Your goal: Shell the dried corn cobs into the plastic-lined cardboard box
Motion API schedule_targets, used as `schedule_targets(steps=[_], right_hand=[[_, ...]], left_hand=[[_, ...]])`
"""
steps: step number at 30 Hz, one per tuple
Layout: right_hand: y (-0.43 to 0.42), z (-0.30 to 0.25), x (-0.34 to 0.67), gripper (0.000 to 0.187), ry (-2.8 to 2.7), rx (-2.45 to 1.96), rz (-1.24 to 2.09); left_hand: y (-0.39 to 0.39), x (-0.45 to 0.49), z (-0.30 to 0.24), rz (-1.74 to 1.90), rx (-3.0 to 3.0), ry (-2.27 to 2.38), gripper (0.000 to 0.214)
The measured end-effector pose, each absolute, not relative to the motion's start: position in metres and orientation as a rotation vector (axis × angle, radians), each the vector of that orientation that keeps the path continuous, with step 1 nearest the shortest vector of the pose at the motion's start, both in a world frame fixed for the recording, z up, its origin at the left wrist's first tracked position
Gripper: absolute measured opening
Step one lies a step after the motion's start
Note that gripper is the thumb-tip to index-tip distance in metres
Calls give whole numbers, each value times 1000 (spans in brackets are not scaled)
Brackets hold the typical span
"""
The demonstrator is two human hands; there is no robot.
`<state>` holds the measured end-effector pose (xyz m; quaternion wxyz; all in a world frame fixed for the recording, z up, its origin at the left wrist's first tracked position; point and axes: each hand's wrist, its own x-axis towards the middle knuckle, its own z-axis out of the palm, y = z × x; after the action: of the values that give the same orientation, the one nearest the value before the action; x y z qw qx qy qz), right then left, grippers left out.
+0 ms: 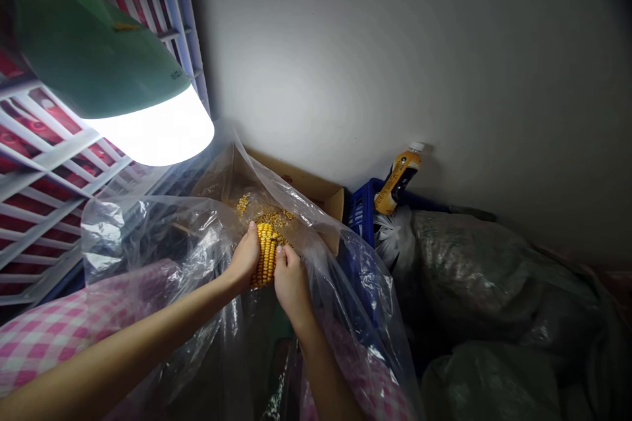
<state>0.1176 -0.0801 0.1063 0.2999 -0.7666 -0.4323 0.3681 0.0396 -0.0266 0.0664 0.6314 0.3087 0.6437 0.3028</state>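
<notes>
A yellow ear of corn (265,256) is held over the open mouth of a clear plastic bag (197,227). My left hand (245,256) wraps round its left side, with the thumb near the upper end. On the right side, my right hand (292,274) is closed, its thumb pressed on the kernels near a dark gap in the rows. Loose corn kernels (270,218) lie in the bag just beyond the ear. The bag is spread inside a cardboard box (316,192) and drapes over my lap.
A green lamp (99,46) shines from the upper left, before a white plastic crate (180,13). To the right, a bottle with a yellow label (399,177) leans by a blue crate (363,210). Dark stuffed sacks (494,276) fill the right side, below a pale wall (395,46).
</notes>
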Motion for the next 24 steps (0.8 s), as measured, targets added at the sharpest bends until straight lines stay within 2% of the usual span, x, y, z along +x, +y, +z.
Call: schedule_targets(steps=[11, 17, 24], right_hand=[[-73, 99, 126, 27, -1100, -2019, 951], [-68, 103, 144, 33, -1178, -2108, 976], [-74, 122, 136, 29, -1535, -2370, 696]], left_hand=[[-33, 41, 66, 687, 826, 1469, 52], [-37, 47, 74, 605, 577, 1302, 50], [-28, 46, 95, 648, 486, 1298, 51]])
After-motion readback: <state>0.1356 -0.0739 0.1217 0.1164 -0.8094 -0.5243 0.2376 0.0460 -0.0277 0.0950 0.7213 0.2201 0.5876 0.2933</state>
